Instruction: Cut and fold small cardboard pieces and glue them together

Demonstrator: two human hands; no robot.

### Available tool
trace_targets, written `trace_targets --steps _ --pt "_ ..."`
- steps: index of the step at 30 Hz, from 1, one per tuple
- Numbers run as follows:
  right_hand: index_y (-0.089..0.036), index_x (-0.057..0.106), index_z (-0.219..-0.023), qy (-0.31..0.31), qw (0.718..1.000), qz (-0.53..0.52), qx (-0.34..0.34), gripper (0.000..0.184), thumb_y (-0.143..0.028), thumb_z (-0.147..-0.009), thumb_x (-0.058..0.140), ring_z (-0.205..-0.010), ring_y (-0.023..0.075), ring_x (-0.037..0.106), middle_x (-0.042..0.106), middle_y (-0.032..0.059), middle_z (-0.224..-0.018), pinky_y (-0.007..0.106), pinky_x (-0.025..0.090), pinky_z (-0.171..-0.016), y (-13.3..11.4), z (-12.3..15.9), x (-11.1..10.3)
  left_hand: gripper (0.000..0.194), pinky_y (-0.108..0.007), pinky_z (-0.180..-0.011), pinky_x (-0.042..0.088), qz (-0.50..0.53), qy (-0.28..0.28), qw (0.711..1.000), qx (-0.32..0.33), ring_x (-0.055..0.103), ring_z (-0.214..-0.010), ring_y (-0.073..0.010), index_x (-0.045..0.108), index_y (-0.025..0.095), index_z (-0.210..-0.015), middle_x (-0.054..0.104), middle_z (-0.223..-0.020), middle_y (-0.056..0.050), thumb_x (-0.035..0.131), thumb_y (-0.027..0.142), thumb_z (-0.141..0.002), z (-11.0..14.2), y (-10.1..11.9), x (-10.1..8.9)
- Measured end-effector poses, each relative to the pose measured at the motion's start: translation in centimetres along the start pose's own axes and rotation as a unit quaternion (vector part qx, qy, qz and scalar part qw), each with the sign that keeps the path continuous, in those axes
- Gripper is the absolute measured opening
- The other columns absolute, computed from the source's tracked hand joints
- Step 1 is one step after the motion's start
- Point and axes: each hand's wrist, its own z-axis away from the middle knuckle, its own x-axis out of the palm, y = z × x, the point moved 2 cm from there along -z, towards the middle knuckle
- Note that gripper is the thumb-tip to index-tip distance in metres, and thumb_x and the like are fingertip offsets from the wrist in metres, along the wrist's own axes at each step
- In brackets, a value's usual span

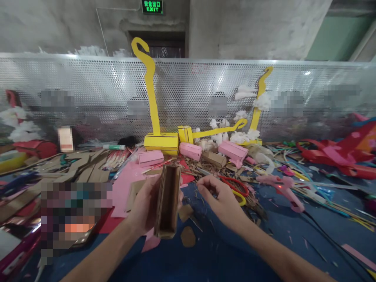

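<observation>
My left hand point(145, 205) is wrapped around a narrow, hollow cardboard box point(168, 203). Its long open side faces me, and part of my fingers is hidden behind it. To the right, my right hand point(219, 199) is held above the blue table surface with loosely bent fingers and nothing visible in them. Just behind that hand lies a pair of scissors with red and yellow handles point(242, 192). Two small cardboard pieces point(188, 236) lie on the table between my hands. Pink sheet material point(120, 196) and a flat cardboard piece point(134, 192) are beside my left hand.
A pink glue gun point(283, 190) with a black cord lies at the right. Yellow hook-shaped pieces on boxes point(161, 141) stand behind, near pink boxes point(233, 150). Cardboard strips point(88, 164) cover the left. A perforated metal panel point(188, 90) runs along the back.
</observation>
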Motion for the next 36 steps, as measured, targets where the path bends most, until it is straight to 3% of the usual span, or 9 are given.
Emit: trace_targets --steps 3,7,13,18,23,28,32,34,36 --pt "-0.021 0.060 -0.094 -0.022 1.000 -0.006 -0.017 0.018 -0.035 -0.099 0.051 -0.067 0.0144 0.050 0.057 -0.0012 -0.078 0.026 0.040 -0.061 -0.5 0.3 0.3 0.055 -0.026 -0.058 0.052 -0.047 -0.019 0.999 0.008 0.063 -0.063 -0.0164 0.067 0.013 -0.101 0.070 -0.080 -0.009 0.065 0.064 -0.082 0.2 -0.4 -0.1" --pt "-0.021 0.059 -0.095 -0.054 0.998 -0.012 -0.041 0.016 -0.033 -0.100 0.049 -0.070 0.0147 0.052 0.058 -0.0006 -0.081 0.026 0.041 -0.063 -1.3 0.8 0.6 0.067 -0.022 -0.048 0.046 -0.132 -0.035 0.989 0.058 0.058 -0.056 -0.0129 0.059 0.018 -0.119 0.069 -0.083 -0.006 0.085 0.052 -0.067 0.7 -0.5 0.6" --pt "-0.020 0.062 -0.102 -0.090 0.985 0.126 -0.080 0.009 -0.021 -0.096 0.056 -0.082 0.0183 0.059 0.063 0.0032 -0.091 0.030 0.046 -0.073 0.1 0.5 0.8 0.052 -0.022 -0.049 0.046 -0.116 -0.004 0.991 0.062 0.060 -0.057 -0.0142 0.059 0.016 -0.117 0.069 -0.080 -0.006 0.072 0.051 -0.080 0.4 -0.1 0.5" --pt "-0.023 0.061 -0.126 -0.167 0.953 0.207 -0.144 0.035 -0.025 -0.092 0.067 -0.106 0.0245 0.058 0.061 0.0091 -0.112 0.038 0.047 -0.094 1.1 0.9 1.9 0.043 -0.026 -0.058 0.053 -0.075 0.097 0.990 0.062 0.065 -0.064 -0.0170 0.063 0.014 -0.110 0.070 -0.080 -0.008 0.064 0.050 -0.087 -0.3 0.2 -0.6" --pt "-0.026 0.065 -0.114 -0.205 0.942 0.219 -0.148 0.021 -0.022 -0.093 0.066 -0.107 0.0241 0.057 0.060 0.0068 -0.110 0.039 0.047 -0.093 0.4 1.1 2.3 0.044 -0.027 -0.063 0.055 -0.070 0.124 0.987 0.069 0.067 -0.069 -0.0172 0.066 0.015 -0.115 0.072 -0.087 -0.007 0.065 0.048 -0.087 -0.4 0.4 -0.9" --pt "-0.021 0.061 -0.094 -0.159 0.975 0.120 -0.099 0.012 -0.011 -0.089 0.063 -0.089 0.0193 0.060 0.063 0.0033 -0.096 0.033 0.050 -0.081 0.6 0.4 1.7 0.048 -0.025 -0.058 0.054 -0.089 0.106 0.987 0.080 0.068 -0.069 -0.0179 0.065 0.015 -0.121 0.074 -0.091 -0.010 0.062 0.050 -0.088 -0.3 0.6 -0.7" --pt "-0.025 0.056 -0.122 -0.053 0.997 0.030 -0.049 0.028 -0.016 -0.095 0.056 -0.080 0.0177 0.062 0.064 0.0007 -0.090 0.031 0.052 -0.074 0.5 -0.3 0.3 0.054 -0.026 -0.051 0.051 -0.125 0.139 0.980 0.063 0.066 -0.060 -0.0178 0.062 0.014 -0.127 0.075 -0.084 -0.010 0.062 0.051 -0.088 -0.2 0.6 -0.4" --pt "-0.027 0.049 -0.133 -0.006 0.999 -0.015 -0.047 0.035 -0.022 -0.099 0.052 -0.077 0.0174 0.065 0.064 0.0008 -0.090 0.030 0.053 -0.072 0.1 -0.4 -0.4 0.057 -0.027 -0.054 0.053 -0.150 0.165 0.973 0.066 0.069 -0.066 -0.0203 0.057 0.015 -0.132 0.076 -0.086 -0.010 0.066 0.049 -0.086 -0.1 0.5 -0.3" --pt "-0.026 0.051 -0.129 0.035 0.997 -0.043 -0.060 0.028 -0.025 -0.101 0.051 -0.079 0.0177 0.068 0.067 0.0021 -0.091 0.031 0.055 -0.074 -0.4 -0.3 -1.0 0.059 -0.029 -0.061 0.055 -0.178 0.155 0.969 0.078 0.072 -0.080 -0.0237 0.054 0.019 -0.135 0.076 -0.097 -0.011 0.071 0.045 -0.084 0.0 0.2 0.0"
